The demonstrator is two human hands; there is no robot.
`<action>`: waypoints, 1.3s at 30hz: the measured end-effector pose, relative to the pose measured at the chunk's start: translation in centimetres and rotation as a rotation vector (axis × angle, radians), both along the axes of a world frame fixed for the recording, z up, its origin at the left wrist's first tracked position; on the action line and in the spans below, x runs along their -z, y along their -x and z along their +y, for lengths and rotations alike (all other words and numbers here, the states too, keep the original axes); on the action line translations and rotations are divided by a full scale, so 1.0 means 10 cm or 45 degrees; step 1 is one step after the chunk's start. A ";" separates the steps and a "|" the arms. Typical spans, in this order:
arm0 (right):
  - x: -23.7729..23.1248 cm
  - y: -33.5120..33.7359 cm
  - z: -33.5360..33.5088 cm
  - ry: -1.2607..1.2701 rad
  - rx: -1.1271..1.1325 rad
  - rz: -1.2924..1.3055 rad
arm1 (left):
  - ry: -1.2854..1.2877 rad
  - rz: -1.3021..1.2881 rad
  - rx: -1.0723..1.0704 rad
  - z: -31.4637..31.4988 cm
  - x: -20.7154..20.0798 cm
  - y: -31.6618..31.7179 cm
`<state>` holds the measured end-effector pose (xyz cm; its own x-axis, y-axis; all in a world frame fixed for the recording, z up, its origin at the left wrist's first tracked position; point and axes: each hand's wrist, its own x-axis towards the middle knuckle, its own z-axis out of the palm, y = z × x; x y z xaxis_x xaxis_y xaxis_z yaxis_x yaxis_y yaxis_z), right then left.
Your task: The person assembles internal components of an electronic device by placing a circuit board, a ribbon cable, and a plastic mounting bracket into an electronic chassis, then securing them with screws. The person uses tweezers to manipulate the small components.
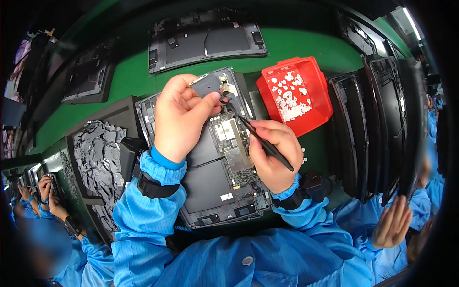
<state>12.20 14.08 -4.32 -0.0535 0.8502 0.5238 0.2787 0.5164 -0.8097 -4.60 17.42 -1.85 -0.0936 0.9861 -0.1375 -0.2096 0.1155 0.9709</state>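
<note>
An opened tablet housing [203, 189] lies in front of me at a slight tilt, its green-black circuit board [237, 158] showing along the right half. My left hand [179, 117] is over its upper part, thumb and fingers pinched together by the board's top end. What sits between those fingertips is too small to make out. In my right hand [279, 155] is a pair of black tweezers [266, 144], held like a pen. The tips point up and left to the small parts beside my left thumb.
A red bin [321, 95] with small white round pieces stands at right. Black flat pieces [98, 153] fill a dark foam tray [136, 115] at left. Another housing [191, 43] lies at the back. Upright panels [377, 124] stand at right. Co-workers' hands [392, 224] show at both sides.
</note>
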 end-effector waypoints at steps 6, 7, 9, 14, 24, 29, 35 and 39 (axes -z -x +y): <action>0.04 0.02 -0.06 0.340 -0.014 0.508 | -0.064 -0.008 -0.036 -0.02 0.02 -0.03; 0.01 0.03 -0.07 0.527 -0.010 0.753 | -0.093 -0.022 -0.049 -0.02 0.03 -0.03; -0.02 0.00 -0.09 0.559 -0.025 0.712 | -0.114 -0.015 -0.050 -0.04 0.02 -0.03; -0.03 0.00 -0.08 0.539 0.026 0.868 | -0.173 -0.021 -0.015 -0.05 0.03 -0.04; -0.05 -0.02 -0.06 0.612 -0.048 0.851 | -0.180 -0.008 0.022 -0.06 0.00 -0.07; 0.02 -0.01 -0.07 0.561 0.020 0.778 | -0.200 0.009 -0.018 -0.04 0.05 -0.12; 0.04 0.01 -0.04 0.453 0.034 0.622 | -0.392 0.780 -0.020 -0.01 0.14 -0.08; 0.01 0.02 -0.04 0.494 0.042 0.640 | -0.391 0.755 -0.065 0.00 0.17 -0.09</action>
<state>12.01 13.63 -4.45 0.1479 0.9802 0.1315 -0.1734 0.1567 -0.9723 -3.72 17.39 -3.52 -0.1146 0.9645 0.2379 0.3721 -0.1804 0.9105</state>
